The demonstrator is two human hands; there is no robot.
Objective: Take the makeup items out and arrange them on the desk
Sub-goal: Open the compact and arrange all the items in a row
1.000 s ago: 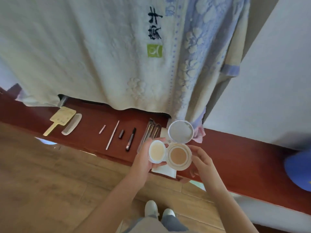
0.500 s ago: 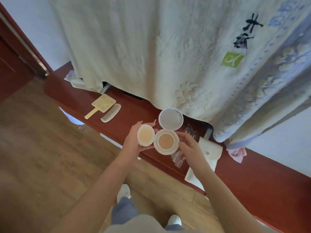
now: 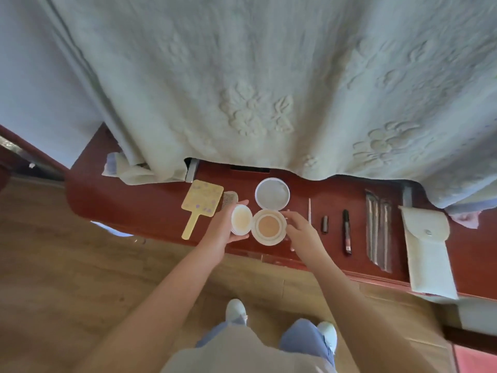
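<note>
An open white cushion compact (image 3: 269, 226) with its mirror lid (image 3: 272, 194) up sits over the red-brown desk (image 3: 129, 208). My right hand (image 3: 301, 232) grips its right side. My left hand (image 3: 226, 230) holds the round puff (image 3: 241, 220) just left of it. On the desk lie a yellow hand mirror (image 3: 200, 204), a comb (image 3: 230, 197), a thin white stick (image 3: 309, 210), a small dark tube (image 3: 325, 224), a black pen-like item (image 3: 346, 231), a packet of brushes (image 3: 378, 232) and a white pouch (image 3: 427, 249).
A pale embossed blanket (image 3: 255, 90) hangs over the back of the desk. The wooden floor (image 3: 53, 278) lies below the desk's front edge, with my feet (image 3: 236, 310) on it. A pink cloth (image 3: 465, 219) peeks out at the far right.
The view has swung, so the compact and both hands now appear between the comb and the thin stick, lower over the desk. Both holds are unchanged.
</note>
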